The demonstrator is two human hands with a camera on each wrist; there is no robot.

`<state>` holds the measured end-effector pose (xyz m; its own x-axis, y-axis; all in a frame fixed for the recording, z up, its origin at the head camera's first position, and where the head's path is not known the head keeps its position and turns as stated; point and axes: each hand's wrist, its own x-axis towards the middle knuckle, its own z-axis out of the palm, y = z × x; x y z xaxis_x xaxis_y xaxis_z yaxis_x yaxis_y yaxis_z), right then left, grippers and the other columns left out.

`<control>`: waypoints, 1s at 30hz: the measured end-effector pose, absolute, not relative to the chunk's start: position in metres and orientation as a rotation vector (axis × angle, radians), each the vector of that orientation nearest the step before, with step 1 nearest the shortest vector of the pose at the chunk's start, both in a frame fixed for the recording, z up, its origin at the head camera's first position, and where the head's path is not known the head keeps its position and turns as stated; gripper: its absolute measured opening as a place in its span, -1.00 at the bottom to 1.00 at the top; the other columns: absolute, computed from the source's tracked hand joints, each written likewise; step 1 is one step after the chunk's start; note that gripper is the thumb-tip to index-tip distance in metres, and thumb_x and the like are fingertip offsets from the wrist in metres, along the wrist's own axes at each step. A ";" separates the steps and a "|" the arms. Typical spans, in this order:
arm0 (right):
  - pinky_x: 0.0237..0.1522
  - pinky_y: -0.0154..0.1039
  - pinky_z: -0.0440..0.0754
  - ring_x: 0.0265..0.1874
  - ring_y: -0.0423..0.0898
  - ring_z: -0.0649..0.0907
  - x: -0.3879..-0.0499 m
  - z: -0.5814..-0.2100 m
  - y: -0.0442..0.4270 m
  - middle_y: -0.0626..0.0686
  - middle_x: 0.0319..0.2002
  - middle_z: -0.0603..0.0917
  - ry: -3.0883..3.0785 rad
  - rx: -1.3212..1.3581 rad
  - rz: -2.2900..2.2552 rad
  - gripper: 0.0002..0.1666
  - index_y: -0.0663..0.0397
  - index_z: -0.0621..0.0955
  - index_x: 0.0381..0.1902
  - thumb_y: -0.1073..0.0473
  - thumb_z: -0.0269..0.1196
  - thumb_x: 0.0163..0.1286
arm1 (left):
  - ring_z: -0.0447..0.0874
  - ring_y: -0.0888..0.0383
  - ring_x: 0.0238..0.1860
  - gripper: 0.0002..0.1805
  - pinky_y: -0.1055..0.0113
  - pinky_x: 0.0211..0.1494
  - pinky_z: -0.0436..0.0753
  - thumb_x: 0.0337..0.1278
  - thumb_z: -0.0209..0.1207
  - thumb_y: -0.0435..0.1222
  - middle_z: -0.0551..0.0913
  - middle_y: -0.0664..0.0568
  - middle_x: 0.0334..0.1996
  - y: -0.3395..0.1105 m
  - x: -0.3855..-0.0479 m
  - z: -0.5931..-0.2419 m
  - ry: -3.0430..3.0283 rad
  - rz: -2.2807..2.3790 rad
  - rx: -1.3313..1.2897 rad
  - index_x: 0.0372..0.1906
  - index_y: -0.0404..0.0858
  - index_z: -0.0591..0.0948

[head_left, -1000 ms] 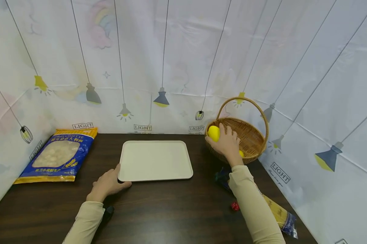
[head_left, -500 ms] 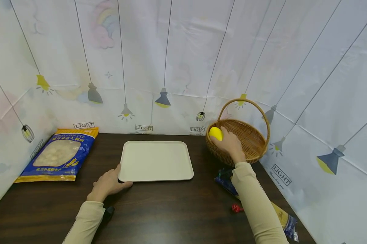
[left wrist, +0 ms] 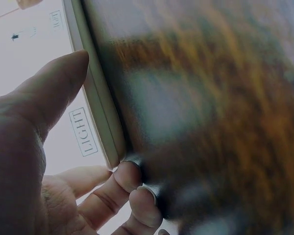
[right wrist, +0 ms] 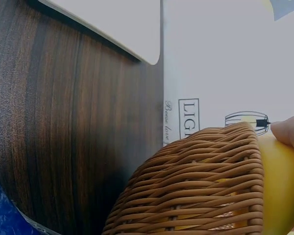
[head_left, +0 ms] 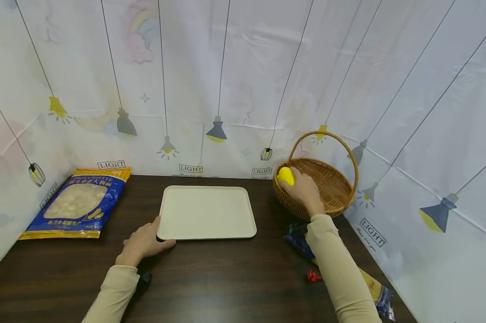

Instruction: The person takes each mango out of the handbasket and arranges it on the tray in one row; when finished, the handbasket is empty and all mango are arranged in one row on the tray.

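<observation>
A cream rectangular tray (head_left: 206, 213) lies on the dark wooden table. My left hand (head_left: 143, 243) holds its near-left corner, with the thumb (left wrist: 63, 78) along the front edge and the other fingers by the left side. To the right stands a wicker basket (head_left: 333, 190) with a tall arched handle. At its left rim my right hand (head_left: 306, 190) grips a smooth, oval yellow fruit (head_left: 286, 176). In the right wrist view the fruit is just inside the woven rim, partly out of frame. Yellow also shows through gaps in the weave.
A blue and yellow pasta bag (head_left: 77, 204) lies at the back left. Under the right forearm is another blue and yellow packet (head_left: 372, 285), partly hidden, with a small red item (head_left: 312, 276) beside it. Printed cloth (head_left: 243, 89) walls off the back and sides.
My right hand has lowered slightly toward the near side with the yellow fruit at the basket's left rim. The left hand stays at the tray corner. The head view has shifted a little.
</observation>
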<state>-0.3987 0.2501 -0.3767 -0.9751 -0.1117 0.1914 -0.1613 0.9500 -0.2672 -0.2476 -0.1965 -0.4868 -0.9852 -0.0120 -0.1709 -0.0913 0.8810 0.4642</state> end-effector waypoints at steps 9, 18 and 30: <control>-0.07 0.14 0.53 0.01 0.27 0.57 -0.397 -0.369 0.247 0.37 0.19 0.54 -2.885 0.199 0.437 -0.14 0.00 0.19 0.57 -0.25 0.07 0.45 | 0.41 -0.49 0.30 0.14 -0.61 0.11 0.33 0.09 0.26 0.27 0.37 -0.43 0.38 -0.198 -0.248 -0.486 2.884 0.726 -0.076 0.58 -0.28 0.06; -0.27 -0.04 0.47 -0.19 0.15 0.53 -0.387 -0.359 0.219 0.27 0.00 0.58 -2.831 0.250 0.555 -0.19 -0.09 0.26 0.53 -0.23 0.12 0.43 | 0.41 -0.49 0.30 0.16 -0.60 0.13 0.34 0.08 0.26 0.29 0.36 -0.44 0.39 -0.199 -0.247 -0.484 2.876 0.721 -0.091 0.59 -0.28 0.05; -0.10 0.04 0.54 -0.06 0.18 0.57 -0.381 -0.378 0.176 0.28 0.13 0.58 -2.857 0.356 0.631 -0.16 -0.10 0.25 0.54 -0.22 0.15 0.40 | 0.39 -0.52 0.30 0.14 -0.61 0.12 0.34 0.10 0.24 0.28 0.35 -0.44 0.39 -0.196 -0.247 -0.484 2.878 0.723 -0.084 0.58 -0.28 0.05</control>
<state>-0.3815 0.1757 -0.3781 -0.9523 -0.1908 0.2380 -0.2733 0.8803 -0.3878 -0.2468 -0.1965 -0.4837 -0.9835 -0.0127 -0.1804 -0.0965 0.8806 0.4640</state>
